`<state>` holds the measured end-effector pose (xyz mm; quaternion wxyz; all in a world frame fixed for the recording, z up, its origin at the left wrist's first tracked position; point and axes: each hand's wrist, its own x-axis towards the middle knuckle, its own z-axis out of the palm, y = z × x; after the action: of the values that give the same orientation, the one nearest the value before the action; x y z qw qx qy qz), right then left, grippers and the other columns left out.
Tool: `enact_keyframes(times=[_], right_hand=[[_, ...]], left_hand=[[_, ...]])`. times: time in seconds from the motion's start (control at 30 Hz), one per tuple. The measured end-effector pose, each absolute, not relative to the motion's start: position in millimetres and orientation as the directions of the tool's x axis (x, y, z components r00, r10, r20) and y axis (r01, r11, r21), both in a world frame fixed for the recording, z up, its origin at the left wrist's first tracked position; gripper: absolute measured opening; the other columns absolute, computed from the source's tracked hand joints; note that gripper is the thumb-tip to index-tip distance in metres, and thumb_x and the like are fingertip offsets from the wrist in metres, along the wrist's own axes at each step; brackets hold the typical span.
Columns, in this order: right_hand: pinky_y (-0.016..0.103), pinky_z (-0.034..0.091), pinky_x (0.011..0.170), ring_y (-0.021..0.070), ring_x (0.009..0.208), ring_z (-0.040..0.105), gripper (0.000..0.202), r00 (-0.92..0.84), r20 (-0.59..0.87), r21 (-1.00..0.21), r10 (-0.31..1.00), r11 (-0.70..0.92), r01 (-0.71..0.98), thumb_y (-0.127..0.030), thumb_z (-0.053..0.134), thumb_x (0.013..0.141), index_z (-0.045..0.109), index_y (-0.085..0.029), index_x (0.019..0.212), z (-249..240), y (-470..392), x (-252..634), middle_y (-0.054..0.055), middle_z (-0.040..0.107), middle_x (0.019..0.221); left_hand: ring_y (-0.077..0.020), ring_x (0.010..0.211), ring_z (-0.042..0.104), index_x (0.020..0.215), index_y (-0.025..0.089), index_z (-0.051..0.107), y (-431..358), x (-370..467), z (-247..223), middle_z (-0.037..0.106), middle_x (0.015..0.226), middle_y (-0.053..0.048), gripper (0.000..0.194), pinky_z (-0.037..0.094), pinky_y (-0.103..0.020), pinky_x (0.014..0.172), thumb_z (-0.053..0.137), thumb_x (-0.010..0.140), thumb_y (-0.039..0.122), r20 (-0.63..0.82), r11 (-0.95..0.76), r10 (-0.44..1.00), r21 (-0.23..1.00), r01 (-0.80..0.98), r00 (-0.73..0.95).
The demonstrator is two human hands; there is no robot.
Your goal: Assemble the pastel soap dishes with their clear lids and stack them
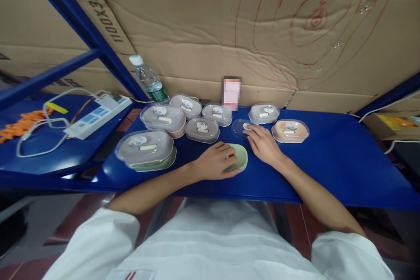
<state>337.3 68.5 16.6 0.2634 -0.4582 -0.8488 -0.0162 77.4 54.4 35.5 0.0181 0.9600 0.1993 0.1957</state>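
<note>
A small light-green food box (242, 155) sits uncovered on the blue table in front of me. My left hand (216, 161) grips it from the left, fingers bent over the box and thumb along its near rim. Just beyond it lies a clear lid (239, 128) with a round label. My right hand (264, 145) has its fingertips on the right part of this lid, fingers bent and close together. Right of that hand stands a lidded peach box (290, 131). Behind is a lidded grey box (263, 114).
Several lidded boxes (202, 130) stand left of centre, near a water bottle (151, 82). A phone (231, 92) leans against the cardboard wall (197, 22). Further left are a white power strip (98, 116), cables and orange pieces (22, 124). A blue frame post (75, 13) rises at left.
</note>
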Motion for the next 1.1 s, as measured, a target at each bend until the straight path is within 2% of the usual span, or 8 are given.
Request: enact_keyframes(times=[0.1,0.23,0.43,0.6,0.77,0.9,1.0,1.1], right_hand=[[0.050,0.053,0.105,0.0287,0.127,0.066,0.038,-0.545,0.479,-0.209,0.689,0.692,0.691,-0.026,0.041,0.111,0.071,-0.023,0.134,21,63,333,0.012,0.074,0.134],[0.045,0.051,0.105,0.0258,0.120,0.070,0.036,-0.678,0.438,-0.197,0.590,0.799,0.568,-0.032,0.045,0.113,0.070,-0.021,0.137,30,52,321,0.010,0.078,0.125],[0.047,0.050,0.110,0.0307,0.131,0.067,0.069,-0.733,0.242,-0.314,0.635,0.766,0.560,-0.057,0.065,0.103,0.050,-0.023,0.161,39,47,320,0.015,0.069,0.145],[0.047,0.049,0.113,0.0299,0.133,0.066,0.054,-0.716,0.209,-0.328,0.666,0.738,0.590,-0.050,0.059,0.107,0.060,-0.022,0.153,40,48,323,0.013,0.071,0.142],[0.046,0.053,0.109,0.0263,0.121,0.071,0.042,-0.631,0.314,-0.302,0.709,0.705,0.642,-0.045,0.052,0.111,0.066,-0.026,0.145,60,44,337,0.008,0.077,0.130],[0.049,0.052,0.105,0.0286,0.117,0.072,0.035,-0.468,0.457,-0.230,0.756,0.609,0.759,-0.047,0.055,0.110,0.073,-0.026,0.131,76,45,368,0.007,0.078,0.124],[0.051,0.050,0.105,0.0297,0.116,0.071,0.039,-0.391,0.509,-0.168,0.767,0.533,0.829,-0.048,0.052,0.111,0.073,-0.022,0.130,72,53,386,0.009,0.078,0.121],[0.053,0.048,0.108,0.0309,0.121,0.067,0.039,-0.402,0.477,-0.131,0.781,0.516,0.847,-0.042,0.046,0.113,0.071,-0.021,0.135,59,61,388,0.010,0.076,0.126]], left_hand=[[-0.0286,0.093,0.071,0.102,0.026,0.072,56,66,34,0.073,0.097,-0.008,0.036,0.058,-0.046,0.086,0.061,0.101,0.061,0.310,-0.944,0.329,0.129,0.304,0.892],[-0.0301,0.120,0.068,0.125,0.022,0.068,58,60,29,0.071,0.130,-0.012,0.032,0.056,-0.049,0.104,0.067,0.102,0.044,0.291,-0.924,0.380,0.172,0.342,0.878],[-0.0286,0.124,0.068,0.130,0.021,0.070,60,62,28,0.070,0.135,-0.013,0.027,0.052,-0.046,0.111,0.064,0.105,0.030,0.250,-0.872,0.480,0.244,0.425,0.841],[-0.0256,0.122,0.068,0.131,0.022,0.070,68,59,28,0.072,0.132,-0.009,0.028,0.049,-0.043,0.112,0.060,0.108,0.035,0.271,-0.840,0.497,0.389,0.379,0.824],[-0.0288,0.139,0.058,0.146,0.024,0.061,64,61,40,0.063,0.148,-0.013,0.040,0.041,-0.049,0.119,0.045,0.110,0.023,0.355,-0.822,0.568,0.294,0.489,0.742],[-0.0360,0.153,0.045,0.160,0.022,0.047,65,56,44,0.046,0.165,-0.018,0.063,0.032,-0.061,0.124,0.040,0.099,0.005,0.357,-0.620,0.773,0.250,0.744,0.525],[-0.0455,0.156,0.038,0.158,0.018,0.049,71,50,37,0.042,0.167,-0.023,0.059,0.023,-0.074,0.122,0.046,0.099,0.011,0.316,-0.501,0.848,0.220,0.837,0.425],[-0.0439,0.149,0.048,0.156,0.019,0.051,74,50,34,0.051,0.162,-0.022,0.054,0.029,-0.070,0.119,0.053,0.102,0.022,0.295,-0.543,0.828,0.209,0.814,0.476]])
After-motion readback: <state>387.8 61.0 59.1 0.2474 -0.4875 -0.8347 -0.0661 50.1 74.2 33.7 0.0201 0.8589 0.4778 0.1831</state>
